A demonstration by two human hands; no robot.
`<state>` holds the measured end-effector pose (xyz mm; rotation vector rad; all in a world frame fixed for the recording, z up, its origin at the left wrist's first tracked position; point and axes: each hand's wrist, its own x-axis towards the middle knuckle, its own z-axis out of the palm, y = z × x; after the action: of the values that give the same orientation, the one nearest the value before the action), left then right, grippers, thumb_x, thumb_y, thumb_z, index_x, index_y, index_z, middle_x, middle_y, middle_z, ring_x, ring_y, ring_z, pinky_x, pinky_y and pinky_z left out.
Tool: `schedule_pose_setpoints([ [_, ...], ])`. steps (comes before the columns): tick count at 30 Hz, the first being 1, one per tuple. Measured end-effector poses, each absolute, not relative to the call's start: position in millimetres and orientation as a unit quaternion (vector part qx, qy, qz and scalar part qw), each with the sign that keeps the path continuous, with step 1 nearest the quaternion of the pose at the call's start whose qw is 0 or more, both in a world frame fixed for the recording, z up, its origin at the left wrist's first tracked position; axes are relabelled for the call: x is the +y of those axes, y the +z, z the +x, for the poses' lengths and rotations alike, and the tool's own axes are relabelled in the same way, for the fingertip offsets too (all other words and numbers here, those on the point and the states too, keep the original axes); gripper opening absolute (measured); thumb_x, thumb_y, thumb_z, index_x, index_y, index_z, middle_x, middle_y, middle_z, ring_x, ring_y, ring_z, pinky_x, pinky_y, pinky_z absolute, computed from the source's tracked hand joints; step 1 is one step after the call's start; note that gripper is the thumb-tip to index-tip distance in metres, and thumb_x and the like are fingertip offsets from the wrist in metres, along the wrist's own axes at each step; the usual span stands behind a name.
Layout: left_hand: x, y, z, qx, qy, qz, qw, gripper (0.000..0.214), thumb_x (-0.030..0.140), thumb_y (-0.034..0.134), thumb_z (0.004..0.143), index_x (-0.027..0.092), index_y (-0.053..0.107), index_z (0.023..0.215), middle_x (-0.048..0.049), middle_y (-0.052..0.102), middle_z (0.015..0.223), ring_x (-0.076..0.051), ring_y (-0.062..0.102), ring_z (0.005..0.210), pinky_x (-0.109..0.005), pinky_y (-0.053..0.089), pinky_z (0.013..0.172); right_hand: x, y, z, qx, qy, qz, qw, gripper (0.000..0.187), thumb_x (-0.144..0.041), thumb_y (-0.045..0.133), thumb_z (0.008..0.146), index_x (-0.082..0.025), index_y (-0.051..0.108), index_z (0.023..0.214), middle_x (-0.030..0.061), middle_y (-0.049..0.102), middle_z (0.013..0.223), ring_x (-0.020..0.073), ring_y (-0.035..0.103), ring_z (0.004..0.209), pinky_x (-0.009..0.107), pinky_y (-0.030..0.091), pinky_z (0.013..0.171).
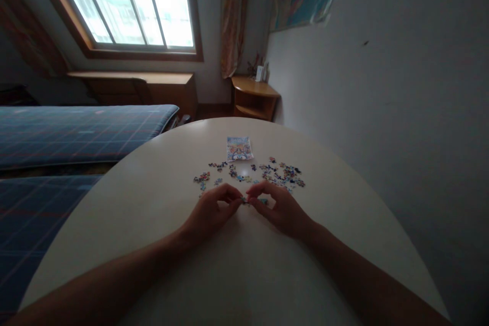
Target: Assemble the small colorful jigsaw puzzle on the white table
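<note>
My left hand (212, 211) and my right hand (277, 209) rest on a round white table (153, 204), fingertips meeting at the middle. Both are pinched on small jigsaw pieces (244, 200) held between them. Several loose puzzle pieces (280, 173) lie scattered just beyond my fingers, with a smaller cluster (201, 179) to the left. A small picture card (239, 148) lies flat behind the pieces.
A bed with a blue plaid cover (69, 130) stands to the left of the table. A wooden corner shelf (254, 97) and a window (130, 5) are at the back. A grey wall (382, 86) runs close on the right.
</note>
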<state>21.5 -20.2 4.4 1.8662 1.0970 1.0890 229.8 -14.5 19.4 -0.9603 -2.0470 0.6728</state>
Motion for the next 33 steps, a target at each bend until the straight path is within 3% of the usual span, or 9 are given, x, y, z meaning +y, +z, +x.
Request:
schedule_pose_setpoints([
  [15,-21,6,23,0.416,0.437,0.685,0.409,0.016,0.031,0.068,0.082,0.017,0.062,0.080,-0.0024,0.070,0.076,-0.015,0.068,0.069,-0.025,0.055,0.064,-13,17,231,-0.827,0.224,-0.360,0.370,0.014,-0.017,0.061,0.088,-0.023,0.069,0.099,0.0017,0.075,0.090,0.0157,0.070,0.083,0.029,0.051,0.079],
  [21,-19,2,20,0.416,0.429,0.694,0.401,0.016,0.031,0.070,0.082,0.017,0.063,0.078,-0.0027,0.071,0.075,-0.016,0.069,0.069,-0.026,0.056,0.065,-12,15,234,-0.851,0.177,-0.347,0.352,0.015,-0.022,0.070,0.085,-0.024,0.070,0.100,0.0018,0.073,0.086,0.0165,0.067,0.082,0.031,0.049,0.080],
  [24,-18,-1,18,0.420,0.398,0.755,0.308,0.010,0.027,0.069,0.085,0.019,0.068,0.092,-0.0046,0.074,0.088,-0.019,0.069,0.082,-0.033,0.057,0.079,-10,21,242,-0.862,0.142,-0.343,0.345,0.013,-0.023,0.069,0.086,-0.024,0.071,0.099,0.0020,0.073,0.085,0.0169,0.067,0.082,0.032,0.048,0.082],
  [29,-19,-1,12,0.307,0.274,0.899,0.146,0.040,0.027,0.062,0.092,0.023,0.057,0.132,-0.0095,0.062,0.134,-0.026,0.055,0.124,-0.048,0.045,0.106,-2,33,267,-0.890,0.119,-0.360,0.255,0.014,-0.021,0.066,0.086,-0.023,0.071,0.099,0.0032,0.073,0.087,0.0177,0.067,0.082,0.033,0.047,0.081],
  [33,-21,3,8,0.288,0.191,0.935,0.078,0.038,0.030,0.054,0.097,0.022,0.057,0.134,-0.0080,0.056,0.142,-0.030,0.048,0.131,-0.052,0.042,0.109,2,36,281,-0.895,0.133,-0.378,0.197,0.013,-0.020,0.070,0.082,-0.023,0.072,0.094,0.0020,0.073,0.083,0.0177,0.067,0.079,0.034,0.046,0.082],
])
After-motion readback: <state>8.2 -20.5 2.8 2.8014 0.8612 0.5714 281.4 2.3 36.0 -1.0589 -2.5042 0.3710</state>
